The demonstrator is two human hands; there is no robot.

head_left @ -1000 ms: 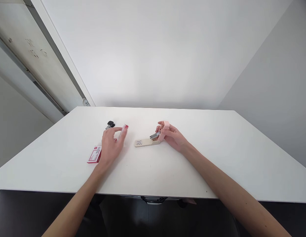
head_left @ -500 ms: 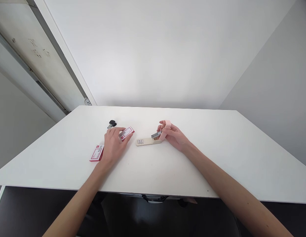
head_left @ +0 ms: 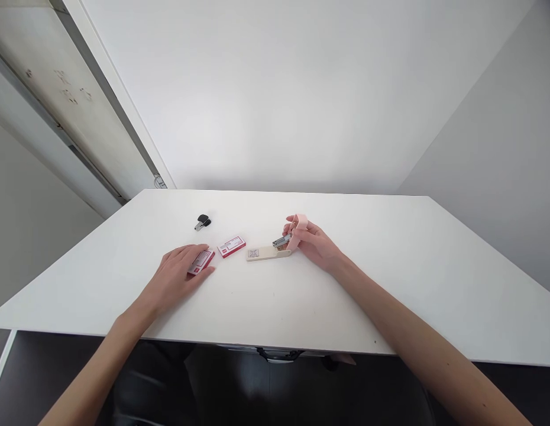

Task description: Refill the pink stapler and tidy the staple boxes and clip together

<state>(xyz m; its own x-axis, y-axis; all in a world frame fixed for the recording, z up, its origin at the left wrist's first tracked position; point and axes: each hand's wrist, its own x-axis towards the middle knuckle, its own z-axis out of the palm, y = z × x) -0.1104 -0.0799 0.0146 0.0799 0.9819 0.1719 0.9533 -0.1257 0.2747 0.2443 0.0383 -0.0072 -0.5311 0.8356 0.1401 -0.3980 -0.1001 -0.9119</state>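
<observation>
My left hand lies low on the white table, its thumb and fingers closed around a small red and white staple box. A second box of the same kind lies free just to the right of it. My right hand pinches the raised pink top of a stapler that is swung open. The stapler's beige base rests flat on the table, and the metal staple channel shows between base and top.
A small black and metal object lies farther back on the left of the table. White walls stand behind and to the right. A door or panel frame runs along the left. The table's near edge is close to me.
My left hand let go of one staple box beside the stapler, drew back left and took hold of the other box, which has shifted right. My right hand stayed on the stapler.
</observation>
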